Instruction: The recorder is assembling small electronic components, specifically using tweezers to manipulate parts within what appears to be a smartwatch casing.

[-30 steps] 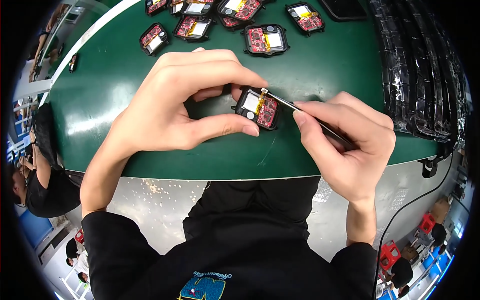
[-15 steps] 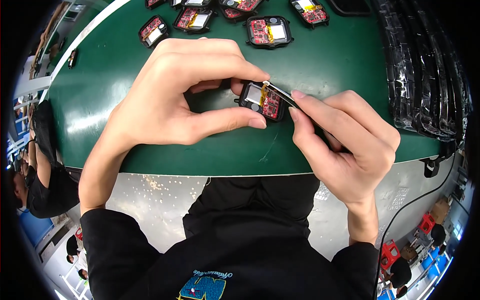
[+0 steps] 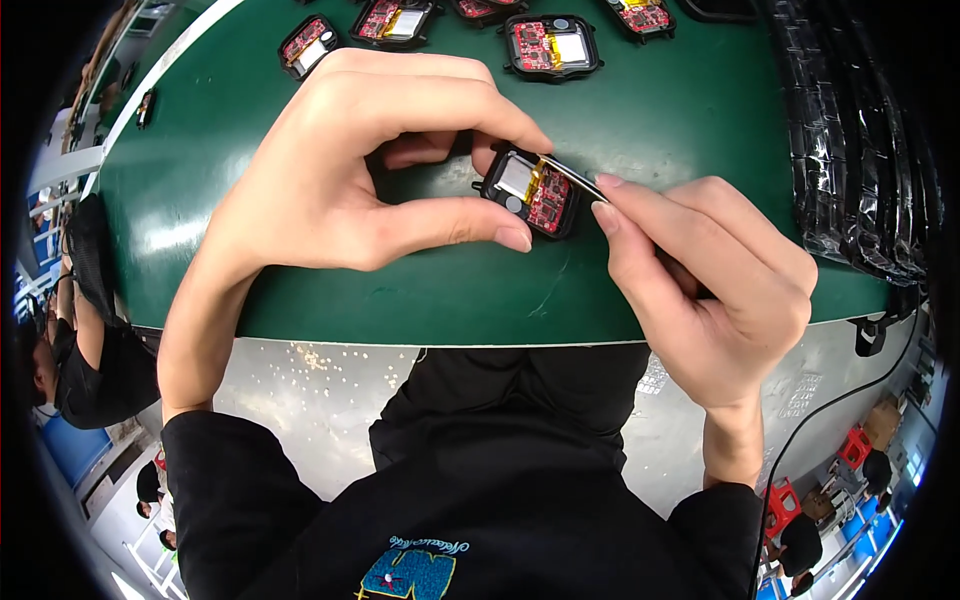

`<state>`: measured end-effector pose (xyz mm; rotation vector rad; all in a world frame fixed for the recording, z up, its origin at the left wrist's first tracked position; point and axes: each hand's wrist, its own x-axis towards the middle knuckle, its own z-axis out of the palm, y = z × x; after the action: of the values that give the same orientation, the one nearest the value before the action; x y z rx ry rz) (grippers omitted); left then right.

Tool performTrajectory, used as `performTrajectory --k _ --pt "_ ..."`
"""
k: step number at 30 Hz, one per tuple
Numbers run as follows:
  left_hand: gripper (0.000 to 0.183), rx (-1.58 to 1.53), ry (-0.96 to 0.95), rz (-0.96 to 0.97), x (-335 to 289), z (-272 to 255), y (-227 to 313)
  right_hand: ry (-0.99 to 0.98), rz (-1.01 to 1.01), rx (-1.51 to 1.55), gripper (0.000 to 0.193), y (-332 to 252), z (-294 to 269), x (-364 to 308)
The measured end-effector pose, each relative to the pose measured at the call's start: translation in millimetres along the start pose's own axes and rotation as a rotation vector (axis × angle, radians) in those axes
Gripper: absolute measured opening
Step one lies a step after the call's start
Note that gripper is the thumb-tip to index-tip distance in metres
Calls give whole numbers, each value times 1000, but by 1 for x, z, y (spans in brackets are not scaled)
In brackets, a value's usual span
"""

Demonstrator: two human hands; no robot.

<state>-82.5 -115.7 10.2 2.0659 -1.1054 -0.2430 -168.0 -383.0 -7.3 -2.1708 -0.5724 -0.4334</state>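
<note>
My left hand (image 3: 370, 180) is closed around a small black open watch case (image 3: 552, 203), thumb along its near edge and fingers at its far side. Inside the case show a red circuit board, a silver-white battery, yellow tape and a grey disc. Pinched between the thumb and index finger of my right hand (image 3: 715, 285) are thin metal tweezers (image 3: 573, 178). Their tip reaches the case's far edge by the yellow tape, close to my left index fingertip. Whether the tip grips anything is too small to tell.
Several similar open watch cases, among them one case (image 3: 552, 48) beyond my hands, lie at the far side of the green table (image 3: 420, 305). Black shiny wrapped packs (image 3: 850, 150) stand at the right edge. A person (image 3: 95, 370) sits at the left.
The whole view has shifted slightly. A small white bit at the tweezers' tip is no longer visible. Both hands keep their holds, and the tip stays by the case's far edge.
</note>
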Motion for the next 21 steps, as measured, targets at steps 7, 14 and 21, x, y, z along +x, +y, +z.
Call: performTrajectory --k 7,14,21 --pt "62 -116 -86 21 2 -9 -5 -107 228 221 18 -4 -13 7" --pt "62 -118 -89 40 1 -6 -6 -135 273 243 17 -2 -13 5" --pt "60 -91 -90 70 3 -6 -4 -166 309 228 17 -5 -13 8"
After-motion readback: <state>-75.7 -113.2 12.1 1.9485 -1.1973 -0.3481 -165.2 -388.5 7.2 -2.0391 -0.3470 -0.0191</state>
